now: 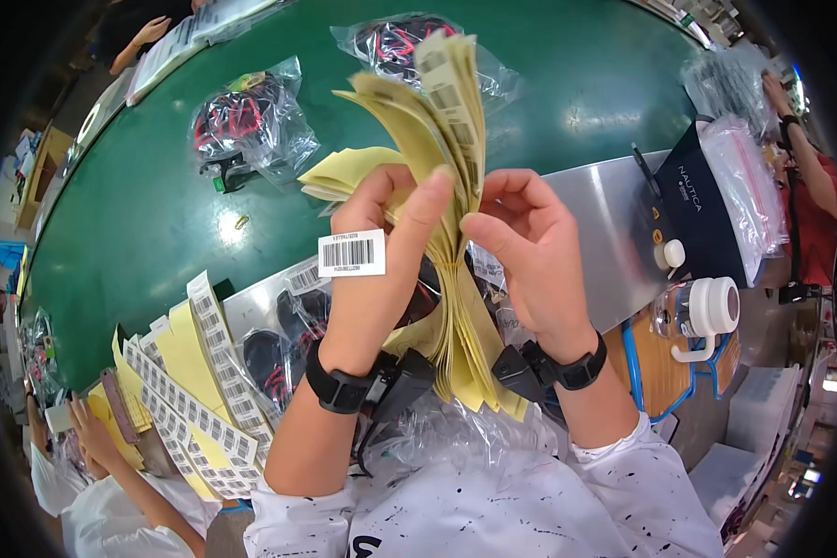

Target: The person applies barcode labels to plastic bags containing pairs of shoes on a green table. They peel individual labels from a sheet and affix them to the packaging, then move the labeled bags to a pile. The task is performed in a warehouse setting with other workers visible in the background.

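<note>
A thick bundle of yellow label sheets (442, 139) stands upright between my hands, cinched at its middle by what looks like a thin band. Above the cinch the sheets fan out, and some show rows of black barcodes. My left hand (377, 251) is closed round the bundle, thumb across its front. A white barcode label (352, 254) lies on the back of that hand near the wrist. At the bundle's right edge, my right hand (539, 256) has its thumb and curled fingers closed on it; the exact fingertip contact is partly hidden.
Bagged black-and-red items (242, 121) lie on the green table (344, 56). Barcode label strips (195, 409) are at left. A dark box (693, 200), plastic bags and a white-lidded bottle (713, 306) stand at right. Other people are at work at left and right.
</note>
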Demonstrator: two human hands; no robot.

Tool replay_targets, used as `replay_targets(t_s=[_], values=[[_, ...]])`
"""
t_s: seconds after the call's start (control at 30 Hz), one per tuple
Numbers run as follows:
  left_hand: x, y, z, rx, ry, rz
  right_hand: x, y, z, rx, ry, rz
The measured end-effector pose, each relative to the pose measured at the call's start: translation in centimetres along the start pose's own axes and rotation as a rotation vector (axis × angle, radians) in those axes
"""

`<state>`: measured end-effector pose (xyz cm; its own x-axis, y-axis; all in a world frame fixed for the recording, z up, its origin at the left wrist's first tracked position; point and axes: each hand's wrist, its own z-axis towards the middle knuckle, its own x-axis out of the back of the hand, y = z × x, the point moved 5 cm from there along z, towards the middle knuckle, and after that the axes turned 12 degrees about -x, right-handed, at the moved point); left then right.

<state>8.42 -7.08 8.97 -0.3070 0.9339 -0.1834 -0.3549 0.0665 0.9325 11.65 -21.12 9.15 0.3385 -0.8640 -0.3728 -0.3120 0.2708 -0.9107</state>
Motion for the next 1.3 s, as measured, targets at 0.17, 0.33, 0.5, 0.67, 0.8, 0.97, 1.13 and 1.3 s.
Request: replay_targets(t_s=[0.17,0.33,0.5,0.67,0.8,0.97,1.13,1.3], values=[[0.0,0.5,0.1,0.005,0.035,-0.02,-0.7,-0.3,0.0,0.033,-0.012,-0.071],[0.6,0.3,-0.1,0.105,-0.054,0.047,-0.3,0.0,0.0,0.017,0.026,-0.057],[-0.3,-0.2,-0.5,0.143,-0.047,-0.086,-0.3,-1.0,-0.1,0.135,0.083,-0.294],[0.2,-0.9,-0.4,0.107,-0.131,0.029,-0.8,-2.5,-0.1,0.293,-0.045,-0.644],[0.2,-0.8,-0.6,0.153,-0.069,-0.123,-0.8,-3.1,-0.6,0.46,-0.012,-0.891],[0.1,0.2,-0.3,0.19,-0.013,-0.333,0.9,-2.5,-2.6,0.387,0.048,-0.844],[-0.1,0.2,-0.3,0.157,-0.009,-0.35,-0.1,-1.3,-4.4,0.215,0.012,-0.746],[0.2,0.3,-0.3,0.106,0.014,-0.29,-1.0,-1.1,-3.9,0.188,0.001,-0.681]])
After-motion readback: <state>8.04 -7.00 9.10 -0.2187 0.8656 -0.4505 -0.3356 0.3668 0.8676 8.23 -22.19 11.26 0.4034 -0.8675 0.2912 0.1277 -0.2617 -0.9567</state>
